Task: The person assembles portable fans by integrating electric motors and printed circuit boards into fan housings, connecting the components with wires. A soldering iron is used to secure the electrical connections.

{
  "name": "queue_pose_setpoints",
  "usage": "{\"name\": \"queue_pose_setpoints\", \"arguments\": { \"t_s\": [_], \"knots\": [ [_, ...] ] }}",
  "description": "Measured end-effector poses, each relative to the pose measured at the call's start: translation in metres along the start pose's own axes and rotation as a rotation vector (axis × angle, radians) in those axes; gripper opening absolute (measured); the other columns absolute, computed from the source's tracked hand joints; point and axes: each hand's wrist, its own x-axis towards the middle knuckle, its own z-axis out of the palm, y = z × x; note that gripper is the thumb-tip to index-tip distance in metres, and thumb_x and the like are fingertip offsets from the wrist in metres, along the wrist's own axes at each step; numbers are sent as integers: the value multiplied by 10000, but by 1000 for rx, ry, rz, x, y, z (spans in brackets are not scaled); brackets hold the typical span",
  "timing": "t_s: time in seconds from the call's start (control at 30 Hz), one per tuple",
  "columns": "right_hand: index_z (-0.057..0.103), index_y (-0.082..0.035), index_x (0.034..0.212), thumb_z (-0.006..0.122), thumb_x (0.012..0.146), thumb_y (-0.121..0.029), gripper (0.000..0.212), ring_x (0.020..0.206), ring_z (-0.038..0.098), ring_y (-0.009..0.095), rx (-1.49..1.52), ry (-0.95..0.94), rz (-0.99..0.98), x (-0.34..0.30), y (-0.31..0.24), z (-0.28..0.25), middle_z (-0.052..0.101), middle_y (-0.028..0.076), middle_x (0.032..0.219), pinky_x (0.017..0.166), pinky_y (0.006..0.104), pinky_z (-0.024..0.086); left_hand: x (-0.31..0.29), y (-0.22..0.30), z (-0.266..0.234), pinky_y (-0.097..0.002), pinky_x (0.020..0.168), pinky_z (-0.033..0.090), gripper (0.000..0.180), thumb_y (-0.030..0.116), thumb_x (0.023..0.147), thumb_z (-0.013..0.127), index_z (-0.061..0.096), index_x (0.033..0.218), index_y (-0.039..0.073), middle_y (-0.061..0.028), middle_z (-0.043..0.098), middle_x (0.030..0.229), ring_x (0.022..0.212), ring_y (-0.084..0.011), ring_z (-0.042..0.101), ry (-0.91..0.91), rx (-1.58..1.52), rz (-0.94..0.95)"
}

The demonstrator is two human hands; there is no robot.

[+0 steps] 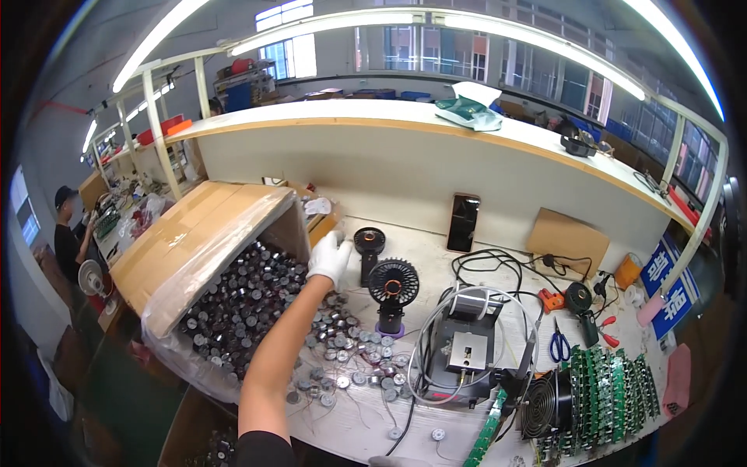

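My left hand (330, 258), in a white glove, reaches over the bench beside the mouth of a large cardboard box (210, 226). Its fingers stretch forward, and I see nothing held in them. Just right of it stands a black handheld fan (368, 257). A second black fan (392, 284), with a round caged head, stands nearer on a purple base. Small round metal motors (249, 303) with thin wires spill from the box onto the bench. At the bottom edge shows only a pale grey sliver, apparently my right hand (395, 461); its fingers are hidden.
A black machine (465, 350) with looped cables stands at centre right. Beyond it are blue-handled scissors (559, 344), an orange tool (551, 300) and rows of green circuit boards (607, 397). A phone (464, 222) leans on the back panel. Far left, a person (68, 233) works.
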Motion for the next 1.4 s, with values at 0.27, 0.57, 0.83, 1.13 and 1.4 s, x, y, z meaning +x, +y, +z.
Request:
{"name": "queue_pose_setpoints", "arguments": {
  "t_s": [0.27,0.57,0.83,1.13,1.4],
  "knots": [
    [369,96,1342,531,925,-102,489,993,564,205,-130,96,-101,-8,-6,8,568,140,1112,885,339,476,-122,194,-132,-204,599,478,260,50,915,508,541,1166,-11,-41,601,922,716,-66,572,53,-931,207],
    [416,66,1329,548,913,-84,461,956,565,170,-200,208,-78,-7,11,21,576,108,1095,832,295,482,-207,239,-232,-295,543,485,596,377,766,739,536,1165,-17,-96,591,828,639,-145,577,103,-605,1136],
    [439,52,1321,549,900,-66,451,969,568,172,-308,286,-12,-35,10,31,590,113,1096,834,292,483,-237,238,-225,-302,542,488,439,257,737,729,578,1064,6,-107,604,810,648,-180,595,-43,-581,1023],
    [433,53,1323,549,910,-77,448,1080,569,169,-280,282,45,-61,32,17,598,137,1165,946,273,448,-264,250,-205,-310,541,491,277,121,704,718,625,950,32,-119,618,789,658,-221,616,-258,-519,940],
    [415,79,1323,554,902,-38,459,1085,572,183,-165,434,73,-93,24,8,583,148,1187,950,273,449,-265,192,-149,-316,570,510,228,82,741,617,634,967,113,-46,651,928,702,-240,642,-426,143,763]
  ]
}}
